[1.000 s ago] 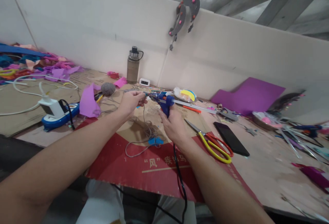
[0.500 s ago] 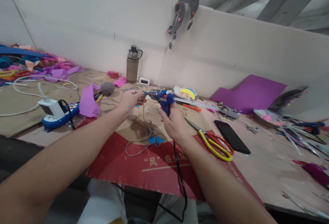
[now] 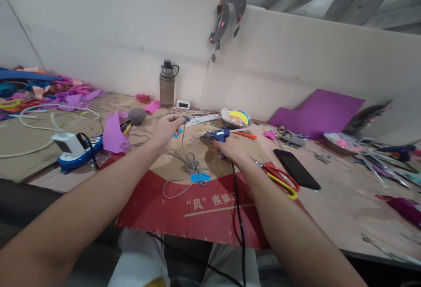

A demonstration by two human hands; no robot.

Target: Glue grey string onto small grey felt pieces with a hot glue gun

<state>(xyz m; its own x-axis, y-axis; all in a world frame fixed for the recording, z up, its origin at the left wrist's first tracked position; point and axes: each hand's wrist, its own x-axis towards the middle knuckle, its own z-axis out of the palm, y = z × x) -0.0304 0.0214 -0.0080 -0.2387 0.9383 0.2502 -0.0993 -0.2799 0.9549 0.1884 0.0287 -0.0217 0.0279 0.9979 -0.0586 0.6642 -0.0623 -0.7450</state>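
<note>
My left hand [image 3: 168,127] is closed in a pinch on a small grey piece [image 3: 187,119], too small to make out fully. From it a strand of grey yarn [image 3: 190,164] hangs down to a loose tangle on the cardboard. My right hand [image 3: 230,148] grips a blue glue gun [image 3: 221,135], low over the cardboard, its nozzle pointing left. A clear glue stick sticks out of its back, and a black cord [image 3: 239,217] runs down from it past the table edge. Blue scraps [image 3: 200,177] lie under the yarn.
Scissors [image 3: 279,177] and a black phone [image 3: 296,168] lie to the right of my right forearm. A yarn ball [image 3: 137,116], a bottle [image 3: 167,87] and a small white clock [image 3: 183,104] stand farther back. On the left are a power strip [image 3: 82,154] and coloured scraps [image 3: 62,87].
My right hand has moved the glue gun down and right, away from the left hand's piece, to low over the cardboard. My left hand still holds its piece in about the same place.
</note>
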